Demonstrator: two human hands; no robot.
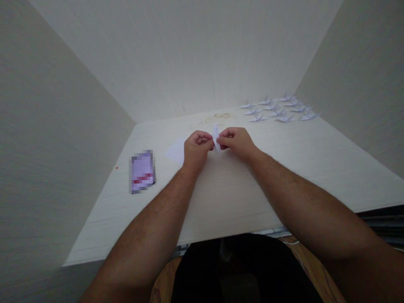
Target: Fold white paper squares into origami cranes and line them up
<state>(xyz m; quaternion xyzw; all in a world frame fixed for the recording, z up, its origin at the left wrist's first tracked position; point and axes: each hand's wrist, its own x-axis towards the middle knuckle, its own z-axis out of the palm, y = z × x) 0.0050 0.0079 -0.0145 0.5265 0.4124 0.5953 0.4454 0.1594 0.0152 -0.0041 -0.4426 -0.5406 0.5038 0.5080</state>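
Below near edge of white table (233, 202), dark-clothed lap (195, 269). Over table's middle, left hand (197, 147) and right hand (238, 141) meet at small folded paper (216, 135), roughly upright between them; thumb and fingers of each hand clamped on its opposite sides. Just beside left hand, partly hidden by it, flat white sheet (175, 151); farther left, pixelated purple item (142, 168). Beyond, toward far right corner, white paper cranes (277, 112) in rows, pale wall (202, 54) behind.

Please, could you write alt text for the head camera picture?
A person's left hand and right hand pinch a small folded white paper over a pale table. Folded paper figures stand grouped at far right; a pixelated object lies at left.
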